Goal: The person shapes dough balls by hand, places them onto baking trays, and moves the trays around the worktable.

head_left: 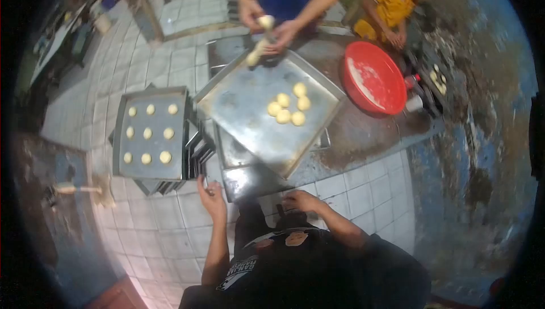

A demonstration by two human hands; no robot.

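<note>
My left hand (212,196) is held low, with its fingers apart and nothing in it. It is nearest to the stack of metal trays on the left, whose top tray (121,138) bears several dough balls (147,133) in rows. Close to the table's front edge, my right hand (301,201) has loosely bent fingers, and no object shows in it. Beyond my hands, a tilted metal tray (244,121) carries a cluster of dough balls (283,116). Across the table, a co-worker's hands (285,33) hold pieces of dough (258,50) over the tray's far corner.
On the table's right stands a red basin (374,76) with white residue inside. The dark tabletop (363,138) is stained. Another person in a yellow shirt (392,3) is at the back right. A brush-like tool (76,189) lies at the far left.
</note>
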